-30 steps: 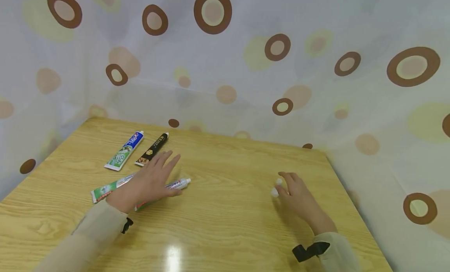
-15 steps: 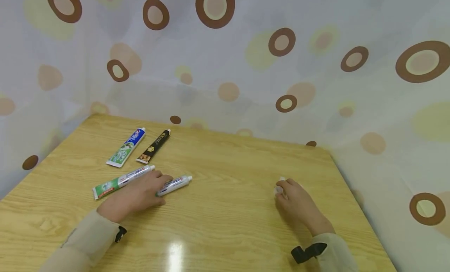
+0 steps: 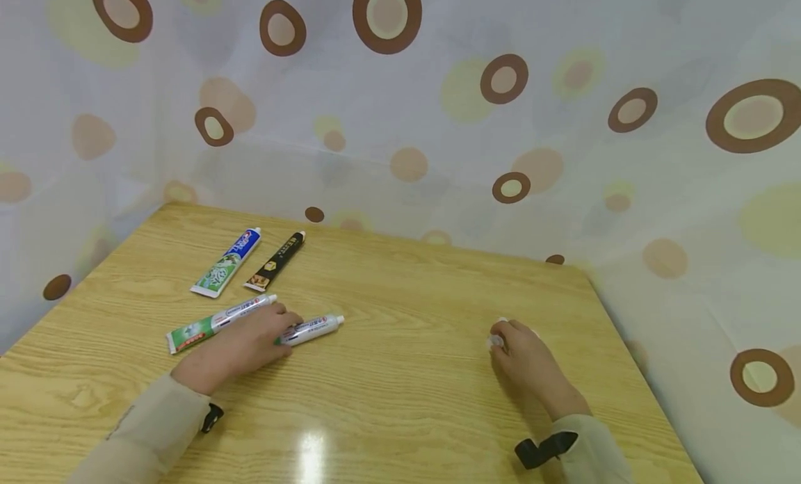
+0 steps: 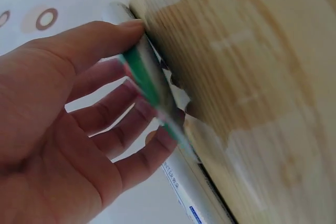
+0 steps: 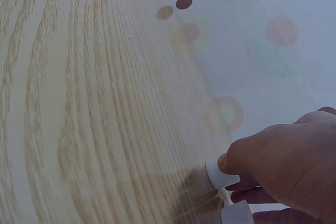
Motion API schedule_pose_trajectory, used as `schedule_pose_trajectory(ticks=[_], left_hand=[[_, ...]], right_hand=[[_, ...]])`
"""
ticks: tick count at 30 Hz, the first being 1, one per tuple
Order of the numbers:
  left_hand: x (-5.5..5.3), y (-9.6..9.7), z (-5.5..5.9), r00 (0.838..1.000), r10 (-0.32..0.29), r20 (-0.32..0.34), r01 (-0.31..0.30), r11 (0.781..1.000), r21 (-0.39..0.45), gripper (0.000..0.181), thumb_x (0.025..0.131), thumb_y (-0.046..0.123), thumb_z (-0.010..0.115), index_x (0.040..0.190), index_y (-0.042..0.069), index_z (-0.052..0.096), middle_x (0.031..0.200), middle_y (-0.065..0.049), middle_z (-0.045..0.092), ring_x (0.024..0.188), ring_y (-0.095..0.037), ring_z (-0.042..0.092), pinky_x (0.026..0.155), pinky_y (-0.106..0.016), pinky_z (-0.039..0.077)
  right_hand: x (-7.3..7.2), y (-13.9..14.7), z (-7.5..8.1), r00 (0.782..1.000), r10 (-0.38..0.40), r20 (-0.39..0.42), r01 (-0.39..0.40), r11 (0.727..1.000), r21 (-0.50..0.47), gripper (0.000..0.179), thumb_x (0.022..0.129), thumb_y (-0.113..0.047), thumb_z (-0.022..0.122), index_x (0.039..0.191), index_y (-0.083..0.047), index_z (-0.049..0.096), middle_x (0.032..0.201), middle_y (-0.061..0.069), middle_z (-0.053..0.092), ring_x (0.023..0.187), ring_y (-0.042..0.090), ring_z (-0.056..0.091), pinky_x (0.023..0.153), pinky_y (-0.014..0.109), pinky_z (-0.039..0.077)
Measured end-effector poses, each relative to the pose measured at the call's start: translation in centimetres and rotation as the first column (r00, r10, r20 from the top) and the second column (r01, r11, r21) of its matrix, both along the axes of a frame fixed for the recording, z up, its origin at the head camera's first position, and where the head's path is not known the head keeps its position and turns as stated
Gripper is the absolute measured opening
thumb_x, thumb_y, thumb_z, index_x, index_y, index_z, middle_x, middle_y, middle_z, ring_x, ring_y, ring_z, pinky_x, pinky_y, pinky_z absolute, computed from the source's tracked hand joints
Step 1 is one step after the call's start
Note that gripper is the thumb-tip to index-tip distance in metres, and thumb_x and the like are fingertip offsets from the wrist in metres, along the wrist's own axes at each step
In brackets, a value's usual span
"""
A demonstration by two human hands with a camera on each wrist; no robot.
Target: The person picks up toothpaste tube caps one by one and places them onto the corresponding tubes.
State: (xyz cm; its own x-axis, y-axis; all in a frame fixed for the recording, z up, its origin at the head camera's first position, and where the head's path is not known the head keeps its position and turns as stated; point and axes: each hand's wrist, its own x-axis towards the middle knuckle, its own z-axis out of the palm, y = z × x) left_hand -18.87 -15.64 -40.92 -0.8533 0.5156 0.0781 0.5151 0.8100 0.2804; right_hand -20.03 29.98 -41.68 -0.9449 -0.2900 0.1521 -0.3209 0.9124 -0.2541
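"Toothpaste tube, silver and green — where is it lying?"

"It's lying low over the left part of the wooden table, its white-capped end pointing right in the head view. I can't tell whether it's touching the wood or being held just above."

"And what is the left hand doing?"

"It's gripping that tube near the green end. In the left wrist view the thumb is pressing on 1 side and the spread fingers are bending around the other, leaving a gap only as wide as the tube."

"How about the right hand?"

"It's working well apart from the tubes, on the right part of the table. Thumb and fingers are pinching a white cylinder — a small, cap-like piece. A 2nd cylinder is sitting just beside it at the fingers; how firmly the hand is holding that, I can't tell."

"What else is lying about?"

"3 more tubes. A green-and-white tube is lying just beside the left hand. Farther back, a blue-and-green tube and a black tube are lying near each other, both slanting. Behind everything, a spotted cloth is hanging."
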Motion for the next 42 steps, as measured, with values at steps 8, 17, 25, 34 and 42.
schedule_pose_trajectory(ticks=[8, 17, 25, 34, 42], left_hand=[[-0.1, 0.3, 0.0, 0.994, -0.032, -0.100, 0.045, 0.990, 0.133, 0.035, 0.091, 0.012, 0.070, 0.125, 0.004, 0.066, 0.109, -0.010, 0.066, 0.095, -0.020, 0.062, 0.081, -0.038, 0.055], [-0.4, 1.0, 0.4, 0.988, 0.008, -0.154, 0.022, 0.982, 0.189, 0.037, 0.094, 0.017, 0.065, 0.129, 0.007, 0.063, 0.109, -0.007, 0.065, 0.082, -0.011, 0.056, 0.069, -0.028, 0.051], [-0.6, 1.4, 0.8, 0.989, -0.082, -0.126, 0.117, 0.948, 0.297, 0.043, 0.097, 0.014, 0.063, 0.140, 0.021, 0.058, 0.130, -0.004, 0.060, 0.095, -0.013, 0.059, 0.070, -0.024, 0.049], [-0.9, 2.0, 1.3, 0.979, -0.159, -0.127, 0.196, 0.904, 0.380, 0.042, 0.096, 0.019, 0.067, 0.136, 0.027, 0.061, 0.136, 0.004, 0.060, 0.113, -0.013, 0.063, 0.086, -0.033, 0.055], [-1.1, 2.7, 1.9, 0.977, -0.152, -0.148, 0.206, 0.853, 0.480, 0.030, 0.087, 0.011, 0.076, 0.115, 0.020, 0.076, 0.128, -0.002, 0.069, 0.110, -0.021, 0.069, 0.077, -0.023, 0.058]], right_hand=[[0.3, -0.1, 0.3, 0.999, -0.027, -0.035, 0.024, 0.998, -0.063, 0.022, 0.093, -0.008, 0.063, 0.114, 0.000, 0.065, 0.109, 0.014, 0.064, 0.093, 0.029, 0.065, 0.079, 0.048, 0.055], [0.3, -0.5, 0.6, 0.975, 0.023, -0.220, -0.052, 0.991, -0.127, 0.021, 0.089, -0.003, 0.065, 0.110, -0.001, 0.067, 0.103, 0.009, 0.059, 0.084, 0.021, 0.059, 0.068, 0.034, 0.050], [0.3, -1.2, 1.0, 0.966, 0.017, -0.258, -0.084, 0.965, -0.248, 0.023, 0.086, 0.005, 0.065, 0.107, -0.001, 0.070, 0.104, 0.010, 0.054, 0.088, 0.022, 0.061, 0.073, 0.040, 0.055], [0.4, -2.0, 1.3, 0.973, 0.050, -0.226, -0.126, 0.933, -0.337, 0.026, 0.086, 0.004, 0.067, 0.111, -0.005, 0.068, 0.103, 0.007, 0.057, 0.081, 0.015, 0.059, 0.068, 0.032, 0.056], [0.6, -2.8, 1.9, 0.981, 0.034, -0.191, -0.110, 0.909, -0.401, 0.027, 0.086, -0.001, 0.074, 0.109, -0.008, 0.062, 0.102, 0.003, 0.064, 0.088, 0.016, 0.063, 0.075, 0.034, 0.058]])
